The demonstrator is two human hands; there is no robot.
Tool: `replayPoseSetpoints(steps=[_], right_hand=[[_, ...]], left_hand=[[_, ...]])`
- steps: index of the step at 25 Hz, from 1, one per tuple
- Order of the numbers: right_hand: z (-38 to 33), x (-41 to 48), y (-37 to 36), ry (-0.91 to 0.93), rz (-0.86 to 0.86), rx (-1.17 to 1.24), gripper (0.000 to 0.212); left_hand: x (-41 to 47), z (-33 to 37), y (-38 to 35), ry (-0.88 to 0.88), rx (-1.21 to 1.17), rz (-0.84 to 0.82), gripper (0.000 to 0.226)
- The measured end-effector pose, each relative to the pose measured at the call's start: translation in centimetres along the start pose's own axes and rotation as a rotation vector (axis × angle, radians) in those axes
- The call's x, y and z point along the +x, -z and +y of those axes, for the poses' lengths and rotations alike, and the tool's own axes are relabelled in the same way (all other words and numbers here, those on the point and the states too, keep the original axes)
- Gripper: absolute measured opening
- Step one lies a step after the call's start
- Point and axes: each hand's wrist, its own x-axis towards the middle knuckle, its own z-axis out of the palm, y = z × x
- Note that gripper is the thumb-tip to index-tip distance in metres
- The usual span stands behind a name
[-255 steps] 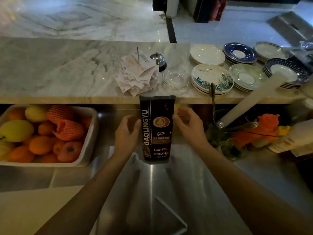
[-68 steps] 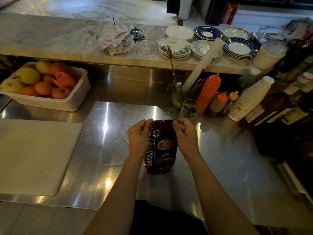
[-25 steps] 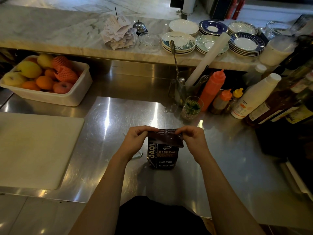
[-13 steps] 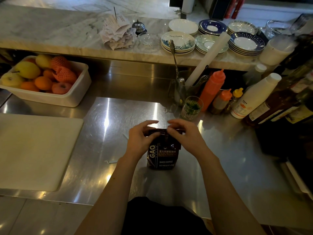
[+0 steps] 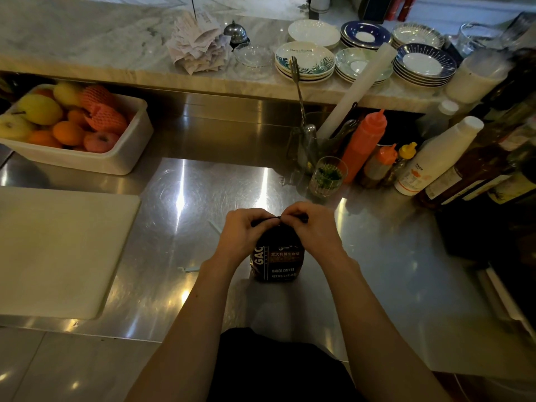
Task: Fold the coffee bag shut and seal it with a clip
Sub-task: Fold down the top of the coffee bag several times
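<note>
Coffee bag (image 5: 277,261) upright on the steel counter (image 5: 185,216), directly in front of the body, label facing the camera, lower half readable. Top part rolled down into a flat dark band, long axis running left to right, level with the counter edge. Left hand (image 5: 242,235) pinching the left end of that band, right hand (image 5: 311,232) pinching the right end; both closed on the fold, thumbs toward the body, fingertips nearly meeting over the middle. Both at about equal distance from the bag, one on each side, neither clearly nearer.

Thin pale stick (image 5: 190,269) lying flat on the counter just left of the left forearm, well below the fold; possibly the clip, too small and dim to say for sure. If so, nearer to the left hand, so probably right hand to keep the fold pressed while left goes down for it. Risk: fold springing open once one end is let go.

Compared with half a second ago: hands no longer cupped loosely over the top, now tight on the two ends; band thinner and lower, bag looking shorter. Compared with about ten seconds ago: bag then tall and unfolded, close to the marble ledge; now low, folded, nearer to the body. Clip not yet on the bag.
</note>
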Motion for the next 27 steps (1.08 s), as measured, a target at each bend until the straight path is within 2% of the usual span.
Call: replayPoseSetpoints(steps=[4,6,8,11,15,18,20,23,27], right_hand=[[0.6,-0.5,0.6,-0.070,0.108,0.003,0.007],[0.7,-0.5,1.0,-0.025,0.057,-0.005,0.003],[0.9,-0.4,1.5,0.022,0.003,0.003,0.008],[1.2,-0.4,1.6,0.004,0.054,0.004,0.008],[1.2,-0.7,0.9,-0.020,0.186,0.036,0.002],[1.2,-0.8,0.7,-0.016,0.220,0.076,0.001],[1.1,-0.9,0.5,-0.010,0.229,0.088,0.001],[1.6,-1.2,0.4,-0.041,0.181,0.191,0.007],[3.4,-1.4,1.2,-0.101,-0.043,0.237,0.016]], left_hand=[[0.6,0.2,0.6,-0.056,0.104,-0.116,0.014],[0.7,0.2,1.1,-0.068,0.135,-0.172,0.016],[0.6,0.2,1.5,-0.085,0.175,-0.204,0.018],[0.9,0.6,1.8,-0.092,0.235,-0.237,0.020],[0.8,0.0,2.3,-0.030,0.207,-0.205,0.015],[0.4,-0.5,2.4,0.020,0.130,-0.108,0.011],[0.0,-0.9,2.0,0.070,0.043,-0.107,0.013],[-0.8,-1.9,1.2,0.123,-0.007,-0.116,0.007],[-0.8,-2.3,0.6,0.147,-0.063,-0.058,0.006]])
